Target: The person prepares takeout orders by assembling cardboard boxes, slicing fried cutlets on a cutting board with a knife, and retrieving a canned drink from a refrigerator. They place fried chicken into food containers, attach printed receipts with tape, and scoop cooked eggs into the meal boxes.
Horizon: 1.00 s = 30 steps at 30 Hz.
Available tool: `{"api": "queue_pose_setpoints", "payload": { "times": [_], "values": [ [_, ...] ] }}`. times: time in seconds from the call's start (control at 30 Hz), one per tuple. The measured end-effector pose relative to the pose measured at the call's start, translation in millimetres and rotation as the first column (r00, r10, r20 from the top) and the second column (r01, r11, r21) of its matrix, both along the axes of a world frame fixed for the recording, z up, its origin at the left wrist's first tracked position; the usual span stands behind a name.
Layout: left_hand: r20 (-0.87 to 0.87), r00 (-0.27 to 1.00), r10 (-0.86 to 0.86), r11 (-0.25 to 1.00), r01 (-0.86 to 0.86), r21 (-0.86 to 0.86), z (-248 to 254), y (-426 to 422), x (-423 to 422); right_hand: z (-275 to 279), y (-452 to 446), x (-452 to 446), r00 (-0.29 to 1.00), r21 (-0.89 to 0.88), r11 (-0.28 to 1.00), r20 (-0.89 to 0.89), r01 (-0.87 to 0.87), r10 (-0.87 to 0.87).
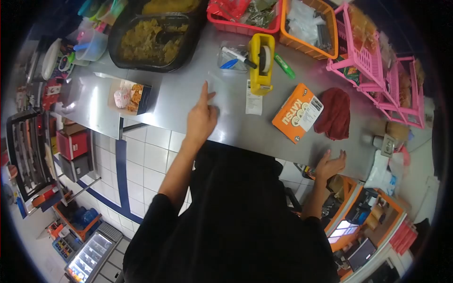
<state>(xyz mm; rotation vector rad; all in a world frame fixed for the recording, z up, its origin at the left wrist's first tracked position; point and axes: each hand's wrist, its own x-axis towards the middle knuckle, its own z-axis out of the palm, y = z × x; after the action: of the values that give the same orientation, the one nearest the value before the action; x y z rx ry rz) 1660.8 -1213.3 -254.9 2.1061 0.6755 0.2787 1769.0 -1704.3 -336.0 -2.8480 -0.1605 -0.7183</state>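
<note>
My left hand (203,118) hovers over the steel counter (174,106) near its front edge. Its index finger is stretched out and the others are partly curled, with nothing held. To its left stands an open food box (146,100) with fried pieces and a round wrapped item inside. My right hand (330,165) is at the counter's front edge, fingers apart and holding nothing. Nearest to it are a dark red cloth (332,115) and a closed orange box (289,111) marked KATSU, with a printed label on top. A paper slip (254,104) lies between my hands.
Behind the slip stands a yellow tape dispenser (255,61), beside a green marker (285,66) and a black-and-white pen (239,57). A black food pan (141,65), a red basket (245,29), an orange basket (309,50) and pink racks (365,70) line the back.
</note>
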Motion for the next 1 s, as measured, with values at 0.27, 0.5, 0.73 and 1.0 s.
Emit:
{"api": "queue_pose_setpoints", "payload": {
  "times": [0.27,0.5,0.73,1.0],
  "values": [
    [0.026,0.922,0.385,0.474,-0.222,0.852,-21,153,-106,12,59,-45,0.860,-0.176,0.910,-0.299,0.377,-0.414],
    [-0.048,0.945,0.324,0.491,-0.125,0.862,-50,190,-118,-7,63,-58,0.754,-0.391,0.827,-0.369,0.404,-0.543],
    [-0.044,0.999,0.002,0.685,0.031,0.728,-40,112,-80,138,166,22,0.986,-0.150,0.975,-0.023,0.161,-0.166],
    [0.002,0.999,-0.053,0.830,0.043,0.556,13,59,-54,142,428,211,0.764,0.273,0.773,-0.162,-0.573,0.624]
  ]
}}
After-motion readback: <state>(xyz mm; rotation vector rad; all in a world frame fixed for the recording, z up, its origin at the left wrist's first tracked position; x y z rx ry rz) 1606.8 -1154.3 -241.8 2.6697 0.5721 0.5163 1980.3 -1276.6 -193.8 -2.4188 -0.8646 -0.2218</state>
